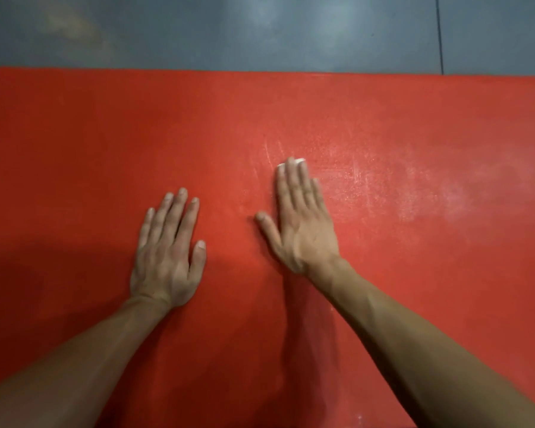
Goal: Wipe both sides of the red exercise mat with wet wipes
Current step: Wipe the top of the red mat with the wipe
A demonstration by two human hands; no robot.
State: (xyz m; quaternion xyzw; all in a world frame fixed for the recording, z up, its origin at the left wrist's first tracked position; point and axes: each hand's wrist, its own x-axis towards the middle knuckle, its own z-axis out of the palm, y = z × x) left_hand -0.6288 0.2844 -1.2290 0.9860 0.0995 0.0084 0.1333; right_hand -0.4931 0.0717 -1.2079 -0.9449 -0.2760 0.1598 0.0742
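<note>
The red exercise mat (383, 118) lies flat and fills most of the view from left to right. My left hand (167, 254) rests flat on it, fingers straight and slightly spread. My right hand (300, 220) presses flat on the mat a little farther forward. A white wet wipe (300, 161) lies under its fingers, and only a small edge shows past the fingertips. Pale wet streaks mark the mat to the right of my right hand.
Grey floor (260, 32) runs beyond the mat's far edge, with a dark seam line (440, 35) at the upper right. A shadow covers the mat at the lower left.
</note>
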